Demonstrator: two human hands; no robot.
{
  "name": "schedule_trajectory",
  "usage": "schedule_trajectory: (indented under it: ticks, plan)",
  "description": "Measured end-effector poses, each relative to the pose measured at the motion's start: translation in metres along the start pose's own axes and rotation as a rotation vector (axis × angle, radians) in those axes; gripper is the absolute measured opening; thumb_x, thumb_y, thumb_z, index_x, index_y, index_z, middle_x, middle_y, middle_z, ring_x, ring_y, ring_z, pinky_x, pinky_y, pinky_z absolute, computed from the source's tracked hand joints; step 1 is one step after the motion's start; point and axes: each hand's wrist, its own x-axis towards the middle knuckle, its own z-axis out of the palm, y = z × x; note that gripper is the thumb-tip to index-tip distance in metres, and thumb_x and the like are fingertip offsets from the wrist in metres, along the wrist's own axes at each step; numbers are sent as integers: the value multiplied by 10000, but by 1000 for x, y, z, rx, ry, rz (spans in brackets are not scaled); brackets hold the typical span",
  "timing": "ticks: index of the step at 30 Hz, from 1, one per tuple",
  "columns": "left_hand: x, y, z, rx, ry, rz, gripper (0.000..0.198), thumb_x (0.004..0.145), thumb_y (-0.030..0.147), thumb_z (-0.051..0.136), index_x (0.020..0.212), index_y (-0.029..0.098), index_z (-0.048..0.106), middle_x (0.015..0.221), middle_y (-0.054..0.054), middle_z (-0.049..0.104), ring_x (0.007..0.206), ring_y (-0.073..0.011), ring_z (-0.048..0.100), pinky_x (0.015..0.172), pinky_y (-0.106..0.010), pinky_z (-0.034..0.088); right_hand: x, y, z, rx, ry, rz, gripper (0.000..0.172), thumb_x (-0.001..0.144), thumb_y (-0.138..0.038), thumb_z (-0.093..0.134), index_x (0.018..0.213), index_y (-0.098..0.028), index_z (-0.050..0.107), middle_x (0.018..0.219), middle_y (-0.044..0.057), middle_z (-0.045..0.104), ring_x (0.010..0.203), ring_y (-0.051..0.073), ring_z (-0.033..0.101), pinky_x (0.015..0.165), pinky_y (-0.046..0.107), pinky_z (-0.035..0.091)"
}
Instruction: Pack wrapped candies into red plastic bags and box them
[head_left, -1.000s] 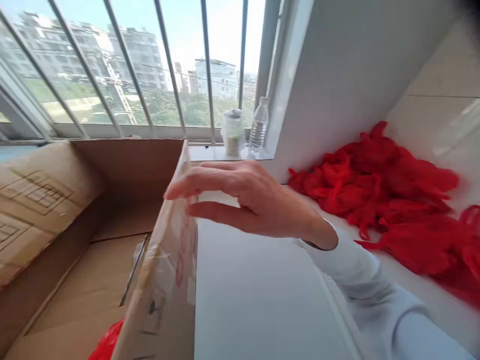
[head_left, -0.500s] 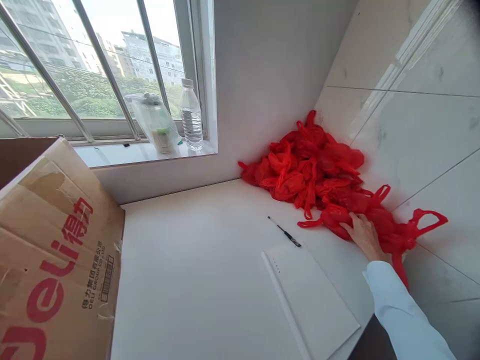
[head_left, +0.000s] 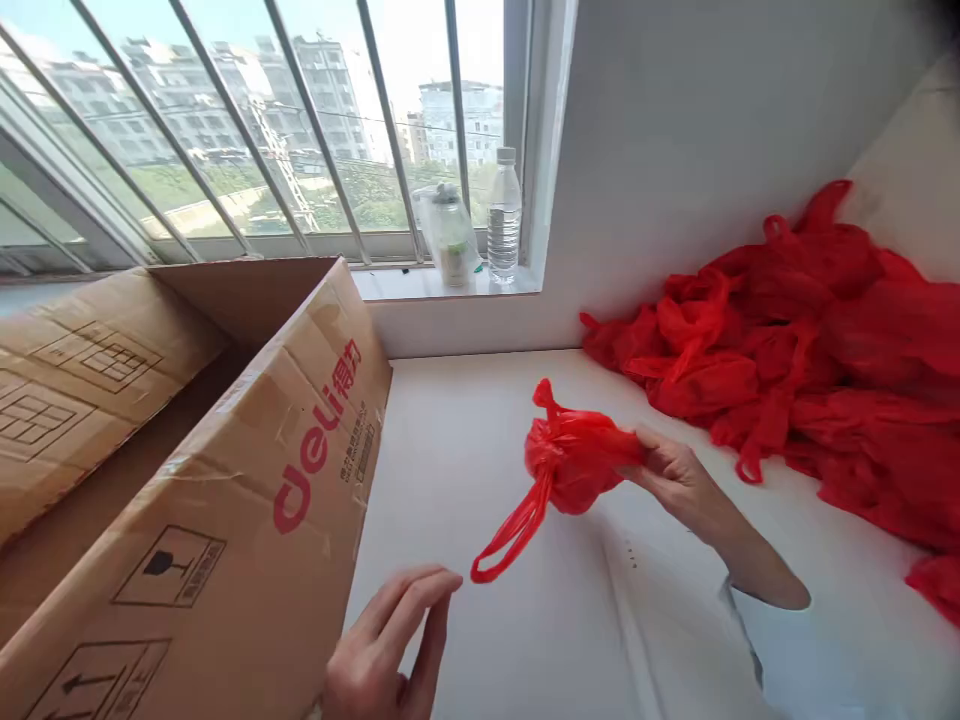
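My right hand (head_left: 671, 475) is closed on one end of a tied red plastic bag (head_left: 574, 460), holding it above the white table (head_left: 465, 420). The bag looks rounded, but its contents are hidden. A long handle loop hangs from it down to the left. Close to that loop, without touching it, is my left hand (head_left: 397, 635), its thumb and fingertips brought together with nothing visible between them. A heap of red plastic bags (head_left: 795, 360) lies at the right against the wall.
A large open cardboard box (head_left: 247, 500) stands at the left. On the windowsill are a water bottle (head_left: 504, 220) and a cup in a clear bag (head_left: 452, 240). A white folder (head_left: 660, 610) lies under my right arm. Bars (head_left: 300, 90) cross the window.
My right hand has lifted one red bag from the heap and carried it left. My left hand has come into view. The view has turned left, showing more of the box.
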Motion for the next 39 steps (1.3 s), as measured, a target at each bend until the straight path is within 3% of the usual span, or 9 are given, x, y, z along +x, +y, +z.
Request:
schedule_trajectory:
  ticks: [2, 5, 11, 14, 19, 26, 31, 35, 39]
  plan:
    - [5, -3, 0, -42, 30, -126, 183, 929, 87, 490, 966, 218, 612, 873, 4, 675, 754, -97, 650, 694, -190, 532, 13, 2, 36, 158, -163, -24, 228, 933, -388, 465, 981, -206, 594, 926, 34, 643, 848, 180, 622, 755, 301, 533]
    - [9, -13, 6, -71, 15, -236, 157, 929, 106, 497, 948, 220, 604, 839, 16, 660, 747, -107, 643, 672, -210, 520, 19, 15, 70, 132, -228, 3, 176, 920, -316, 464, 919, -197, 594, 910, 34, 641, 862, 181, 626, 777, 321, 531]
    - [22, -21, 33, -146, -127, -266, 261, 904, 280, 605, 1153, 226, 547, 1154, -50, 606, 1072, -175, 597, 885, -316, 538, 13, -3, 64, 50, -70, -87, 355, 890, -217, 501, 1236, -295, 505, 1379, 59, 477, 1287, 222, 458, 1062, 447, 395]
    - [36, -15, 50, -173, -175, -250, 421, 848, 317, 680, 1219, 228, 501, 1220, -59, 572, 1131, -205, 547, 951, -368, 509, 19, -30, 65, -75, -157, -261, 348, 947, -281, 480, 1293, -309, 499, 1412, 65, 456, 1297, 227, 453, 1055, 427, 422]
    - [50, -20, 67, -143, -217, -298, 181, 893, 155, 569, 1066, 206, 556, 998, -33, 625, 930, -205, 568, 784, -362, 519, 39, -41, 82, -233, -352, -285, 332, 978, -268, 442, 1302, -298, 502, 1329, 52, 525, 1225, 197, 484, 1003, 364, 452]
    - [46, -27, 49, -128, -215, -244, 183, 899, 51, 504, 848, 214, 570, 838, 33, 630, 817, -151, 536, 721, -277, 440, 36, -38, 79, -260, -401, -186, 93, 925, -178, 507, 928, -245, 572, 838, -29, 612, 746, 123, 543, 677, 250, 432]
    - [41, -29, 23, -110, -126, -276, 247, 913, 15, 452, 910, 217, 594, 901, 26, 608, 827, -107, 549, 718, -218, 433, 30, -43, 61, -336, -233, -129, 180, 919, -131, 431, 786, -215, 519, 723, -16, 560, 645, 137, 480, 591, 272, 358]
    - [43, -30, 12, -134, -144, -254, 240, 916, 31, 460, 897, 221, 605, 894, 29, 586, 782, -81, 547, 675, -182, 423, 27, -57, 56, -240, -77, -258, 82, 919, -197, 521, 956, -239, 581, 909, 9, 640, 792, 155, 568, 667, 272, 443]
    - [51, -24, 18, -191, -188, -214, 212, 928, 75, 466, 885, 225, 610, 866, 31, 573, 746, -74, 541, 672, -177, 429, 28, -63, 80, -277, -224, -361, 238, 943, -287, 538, 1174, -241, 570, 1113, 60, 649, 1040, 223, 552, 846, 345, 457]
